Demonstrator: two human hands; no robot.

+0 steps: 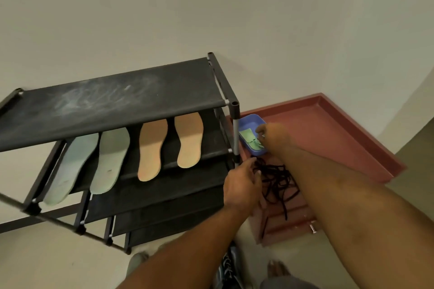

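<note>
Wall: standing pale and plain behind the rack, filling the upper half of the view.
Rack: standing against the wall, black, its fabric shelves stepping down toward the viewer; the top shelf is showing pale scuff marks.
Worktop: sitting just right of the rack and lower than its top shelf, red-brown with a raised rim, a small metal handle showing on its front.
Floor: showing pale below the rack's front rail.
Green insoles: lying as a pair on the left of the rack's second shelf, heels hanging over its front edge.
Tan insoles: lying as a pair on the right of the same shelf, beside the green ones, toes tucking under the top shelf.
Laces: lying in a loose black tangle on the worktop, just right of the rack's front right post, one strand trailing down over the worktop's front.
Left hand: reaching in beside the rack's right end, back facing up, fingers curling into the tangle's left edge and gripping strands there.
Right hand: hovering over the tray, right of the rack's post, fingers bunching downward; it is blurring, so I cannot tell whether they are pinching anything.
Tray: sitting on the worktop, blue, touching or nearly touching the rack's right post, beyond the laces.
Green pieces: lying flat inside the tray, partly under the right hand's fingertips.
Shoe: showing in part on the floor below the rack's right end, between the two forearms.
Foot: standing bare to the right of the shoe.
</note>
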